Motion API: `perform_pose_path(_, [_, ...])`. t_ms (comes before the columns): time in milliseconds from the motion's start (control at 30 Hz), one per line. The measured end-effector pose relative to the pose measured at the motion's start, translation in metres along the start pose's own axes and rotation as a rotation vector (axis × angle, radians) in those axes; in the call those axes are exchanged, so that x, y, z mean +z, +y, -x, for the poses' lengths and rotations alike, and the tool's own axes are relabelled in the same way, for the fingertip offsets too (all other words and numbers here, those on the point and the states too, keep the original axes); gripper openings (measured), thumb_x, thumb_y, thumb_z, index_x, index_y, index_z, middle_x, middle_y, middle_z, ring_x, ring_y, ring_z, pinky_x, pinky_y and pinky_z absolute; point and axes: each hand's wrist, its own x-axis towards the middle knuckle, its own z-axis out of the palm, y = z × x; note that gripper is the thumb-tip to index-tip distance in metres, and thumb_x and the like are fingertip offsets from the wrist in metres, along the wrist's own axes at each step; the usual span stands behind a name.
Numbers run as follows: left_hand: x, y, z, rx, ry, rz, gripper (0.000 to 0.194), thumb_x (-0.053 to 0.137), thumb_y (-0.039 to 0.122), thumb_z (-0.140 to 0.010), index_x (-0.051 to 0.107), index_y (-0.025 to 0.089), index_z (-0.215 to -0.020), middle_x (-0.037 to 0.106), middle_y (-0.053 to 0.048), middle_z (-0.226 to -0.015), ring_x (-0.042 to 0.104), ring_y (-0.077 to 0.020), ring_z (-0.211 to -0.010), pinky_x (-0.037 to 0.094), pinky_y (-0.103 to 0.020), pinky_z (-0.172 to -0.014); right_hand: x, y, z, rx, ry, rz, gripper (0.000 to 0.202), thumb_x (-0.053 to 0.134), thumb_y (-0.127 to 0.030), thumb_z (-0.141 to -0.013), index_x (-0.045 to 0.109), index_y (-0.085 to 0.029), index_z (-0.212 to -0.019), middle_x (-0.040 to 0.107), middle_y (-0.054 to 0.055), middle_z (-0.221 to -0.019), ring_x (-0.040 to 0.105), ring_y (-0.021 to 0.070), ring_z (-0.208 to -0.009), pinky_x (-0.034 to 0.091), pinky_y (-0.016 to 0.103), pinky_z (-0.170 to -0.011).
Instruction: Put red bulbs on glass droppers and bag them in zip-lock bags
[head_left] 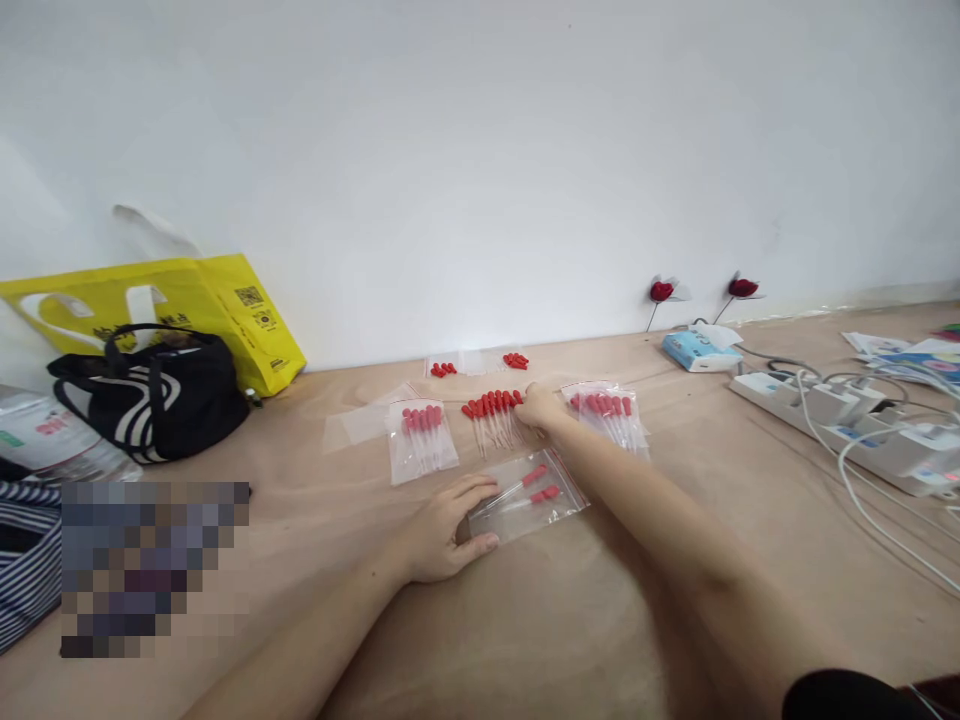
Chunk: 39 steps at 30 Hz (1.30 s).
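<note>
My left hand (450, 530) rests on the table at the left end of a clear zip bag (517, 515), its thumb and fingers spread apart against the bag. Inside that bag lie two droppers (541, 493) with red bulbs and clear tubes. Farther out, my right hand (538, 410) reaches to the right end of a row of loose red-bulbed droppers (491, 405), its fingers closed around the end dropper; the fingertips are partly hidden. A filled zip bag of droppers (424, 440) lies left of the row, and another filled bag (611, 415) lies right of my right wrist.
Against the wall are small bags with red bulbs (444, 370). Flat empty bags (360, 422) lie at left. A black bag (161, 395) and yellow tote (247, 330) stand far left. A tissue pack (697, 350) and a power strip (832, 420) with cables are at right.
</note>
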Motion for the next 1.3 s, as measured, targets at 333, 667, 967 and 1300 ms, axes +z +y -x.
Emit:
perform_pose_path(333, [0.0,0.002,0.0,-0.032,-0.005,-0.007,0.045,0.05,0.035,-0.08,0.041,0.021,-0.121,0.043,-0.008,-0.129,0.04,-0.0218,-0.118,0.034,-0.039,-0.098,-0.042,0.052,0.037,-0.121,0.078,-0.543,0.063,0.044,-0.017,-0.068,0.021,-0.019,-0.127,0.049,-0.006,-0.063,0.051,0.0097,-0.047,0.042,0.021,-0.047])
perform_pose_path(667, [-0.001,0.004,0.0,-0.097,-0.028,-0.044,0.049,0.049,0.037,-0.08,0.038,0.02,-0.125,0.042,-0.008,-0.13,0.036,-0.0235,-0.121,0.031,-0.04,-0.1,-0.03,0.075,0.088,-0.002,0.111,-0.919,0.048,0.052,-0.028,-0.066,0.025,-0.023,-0.106,0.046,-0.009,-0.06,0.053,0.0122,-0.049,0.047,0.027,-0.049])
perform_pose_path(967, [0.001,0.002,0.0,-0.103,-0.017,-0.034,0.051,0.049,0.039,-0.08,0.036,0.019,-0.125,0.042,-0.009,-0.13,0.037,-0.0244,-0.12,0.033,-0.041,-0.099,-0.015,0.074,0.1,-0.103,-0.081,-0.961,0.041,0.062,-0.043,-0.062,0.036,-0.023,-0.086,0.051,-0.007,-0.061,0.053,0.01,-0.051,0.046,0.026,-0.051])
perform_pose_path(1300, [0.0,0.005,-0.001,-0.079,0.02,-0.023,0.049,0.05,0.037,-0.079,0.039,0.021,-0.123,0.045,-0.008,-0.127,0.041,-0.0243,-0.117,0.034,-0.04,-0.097,-0.027,0.067,0.11,-0.183,-0.499,-0.939,0.04,0.07,-0.045,-0.055,0.06,-0.014,-0.078,0.067,0.005,-0.075,0.064,0.0191,-0.074,0.049,0.036,-0.073])
